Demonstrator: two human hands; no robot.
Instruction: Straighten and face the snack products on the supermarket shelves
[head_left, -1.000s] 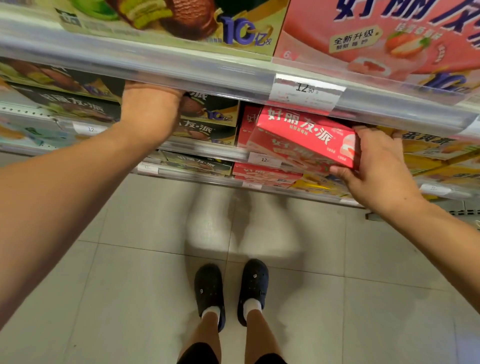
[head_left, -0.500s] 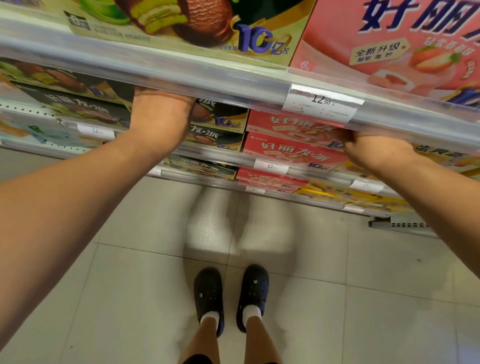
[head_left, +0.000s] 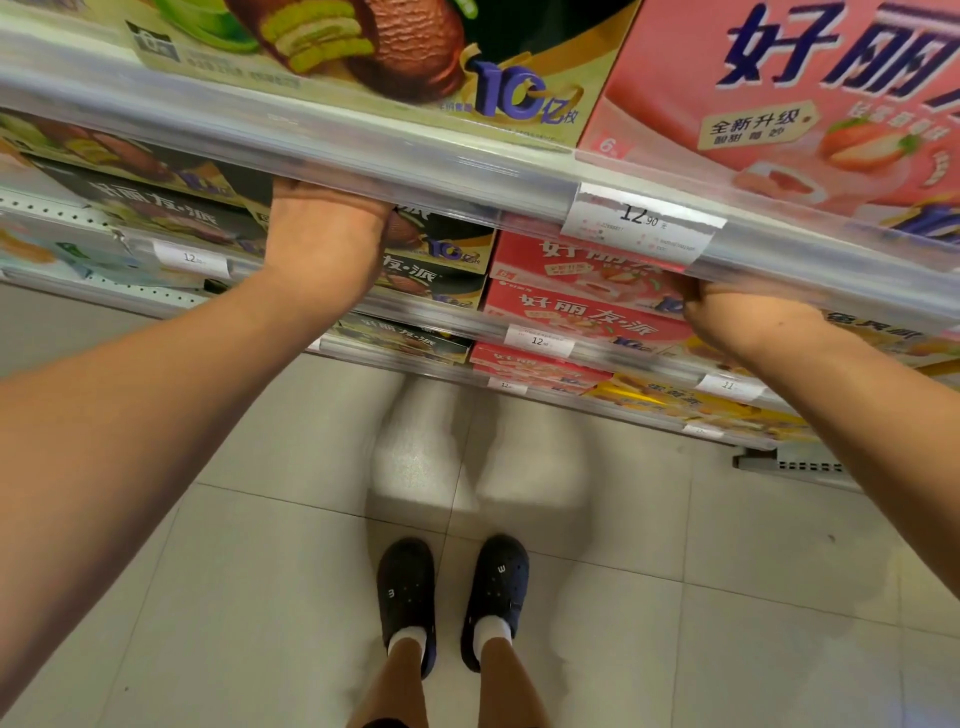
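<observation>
Head view: my left hand (head_left: 324, 234) reaches under the shelf rail (head_left: 415, 171) at 11 o'clock onto the dark pie boxes (head_left: 441, 260); its grip is hidden, I cannot tell. My right hand (head_left: 737, 317), at 2 o'clock, touches the pink box (head_left: 582, 312); its fingers are hidden too. I judge these cartons light, stiff and smooth, best held by their side edges.

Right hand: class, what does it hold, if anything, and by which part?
Cannot be told: the right hand meets the pink boxes' right end, its fingers hidden under the shelf rail.
</observation>
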